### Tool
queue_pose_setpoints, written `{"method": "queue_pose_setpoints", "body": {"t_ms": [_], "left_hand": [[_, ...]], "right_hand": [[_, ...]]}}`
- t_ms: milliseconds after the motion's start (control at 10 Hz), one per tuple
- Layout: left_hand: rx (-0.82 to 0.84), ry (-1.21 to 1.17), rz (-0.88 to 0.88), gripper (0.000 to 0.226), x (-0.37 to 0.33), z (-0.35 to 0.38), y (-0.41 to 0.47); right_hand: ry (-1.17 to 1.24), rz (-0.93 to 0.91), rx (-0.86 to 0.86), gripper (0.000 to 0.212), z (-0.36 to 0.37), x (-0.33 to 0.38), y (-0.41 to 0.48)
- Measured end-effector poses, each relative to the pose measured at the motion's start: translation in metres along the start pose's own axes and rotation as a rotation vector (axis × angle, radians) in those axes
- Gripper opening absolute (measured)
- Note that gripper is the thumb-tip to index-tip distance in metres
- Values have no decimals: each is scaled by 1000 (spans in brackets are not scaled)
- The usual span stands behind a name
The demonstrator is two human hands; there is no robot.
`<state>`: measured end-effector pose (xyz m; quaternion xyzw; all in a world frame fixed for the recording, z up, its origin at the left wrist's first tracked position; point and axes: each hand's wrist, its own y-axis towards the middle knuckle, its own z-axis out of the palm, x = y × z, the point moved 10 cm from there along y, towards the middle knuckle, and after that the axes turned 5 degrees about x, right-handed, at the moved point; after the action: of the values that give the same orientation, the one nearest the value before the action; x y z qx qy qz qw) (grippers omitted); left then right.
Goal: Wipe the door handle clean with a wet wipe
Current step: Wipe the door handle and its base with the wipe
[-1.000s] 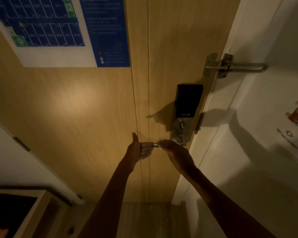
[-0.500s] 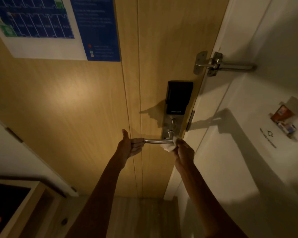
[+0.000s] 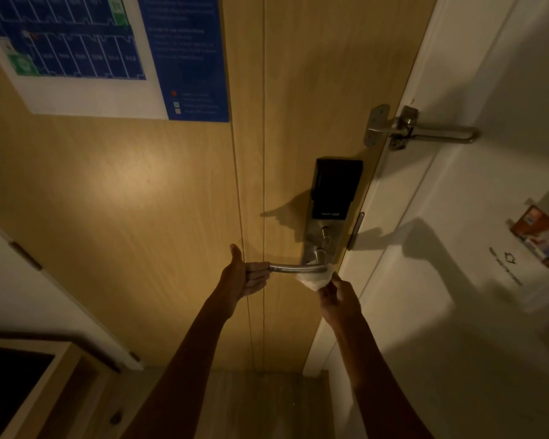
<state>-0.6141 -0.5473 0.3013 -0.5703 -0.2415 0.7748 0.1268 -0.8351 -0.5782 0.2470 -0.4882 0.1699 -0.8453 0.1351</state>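
Observation:
A silver lever door handle (image 3: 293, 268) juts left from a metal lock plate on the wooden door (image 3: 159, 217). My left hand (image 3: 243, 278) grips the handle's free left end, thumb up. My right hand (image 3: 338, 297) pinches a crumpled white wet wipe (image 3: 314, 280), pressed against the underside of the handle close to its pivot. The middle stretch of the handle shows bare between both hands.
A black smart-lock box (image 3: 335, 188) sits above the handle. A metal swing-bar door guard (image 3: 415, 129) bridges the door edge and white frame (image 3: 403, 172). A blue evacuation plan (image 3: 108, 52) hangs at upper left. A wooden cabinet (image 3: 29, 384) stands at lower left.
My right hand has slid the wipe from the handle's left end, beside my left hand, to the pivot end, baring the handle's middle. My left hand has kept its grip.

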Motion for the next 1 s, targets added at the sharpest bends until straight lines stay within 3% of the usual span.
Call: {"method": "queue_pose_setpoints", "body": {"t_ms": [100,200,400,500,600,700,800,900,1000], "left_hand": [[27,2,-12,89,-2,2,-1],[53,17,-16,90,-4,4,0],[71,18,-27,91,-3,2,0],[84,27,-31,93,-5,0,0],[105,31,-41,93,-3,0,1],[115,44,-33,91,-5,1,2],[118,49,-26,90,-5,1,2],[133,55,-16,90,-4,0,3],[130,61,-14,89,-4,0,4]], "right_hand": [[395,157,-58,36,22,7,-29],[368,148,-54,13,11,1,-25],[141,126,-75,17,18,0,-23],[305,155,-98,13,19,-10,-21],[146,84,-131,8,17,-11,-14],[79,14,-30,28,21,-7,-17],[17,-186,-88,31,1,15,-34],[-129,-435,-310,25,-16,48,-56],[-551,-882,-397,19,15,93,-89]]}}
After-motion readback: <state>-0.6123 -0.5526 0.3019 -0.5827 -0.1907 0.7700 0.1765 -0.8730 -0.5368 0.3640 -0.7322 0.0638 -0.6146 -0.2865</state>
